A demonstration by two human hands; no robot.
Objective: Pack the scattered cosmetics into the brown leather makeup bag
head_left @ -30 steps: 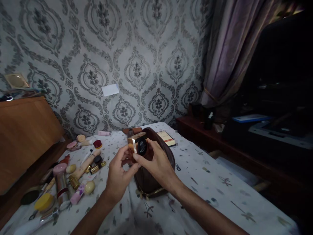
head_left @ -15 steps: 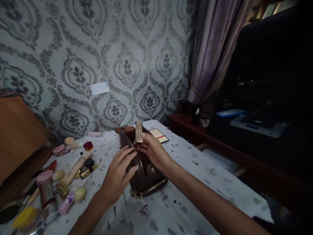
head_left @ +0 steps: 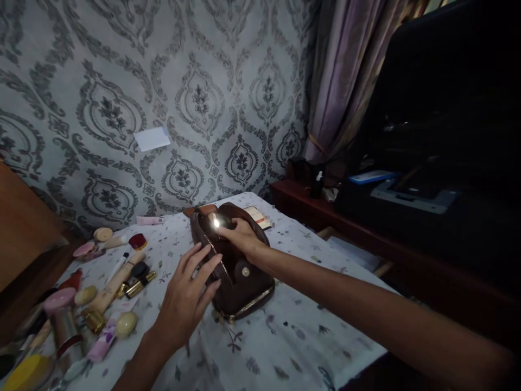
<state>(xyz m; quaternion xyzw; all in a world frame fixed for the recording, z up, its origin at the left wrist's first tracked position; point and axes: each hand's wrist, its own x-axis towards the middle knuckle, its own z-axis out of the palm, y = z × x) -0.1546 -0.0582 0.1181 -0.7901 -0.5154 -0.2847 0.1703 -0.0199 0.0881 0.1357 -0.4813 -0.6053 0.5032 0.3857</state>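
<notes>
A dark brown zippered bag (head_left: 244, 296) lies on the floral cloth with its top unzipped. My right hand (head_left: 243, 238) reaches into the opening, thumb and fingers closed on a shiny gold rectangular case (head_left: 216, 221). Bright glare on the case hides its details, and the bag's wall covers part of my fingers. At the near left edge of the opening, my left hand (head_left: 185, 296) rests with its fingers spread against the zipper. A round metal snap shows on the flap below my right wrist.
Loose cosmetics lie to the left, among them a pink-capped bottle (head_left: 61, 307), a beige tube (head_left: 118, 282), a round sponge (head_left: 126, 324) and a dark red jar (head_left: 137, 241). Behind the bag is a phone (head_left: 260, 217). A dark red wooden ledge (head_left: 293, 193) runs along the right.
My right hand has lowered the gold case from above the opening into the bag. My left hand stays at the zipper edge. The view has shifted slightly to the right.
</notes>
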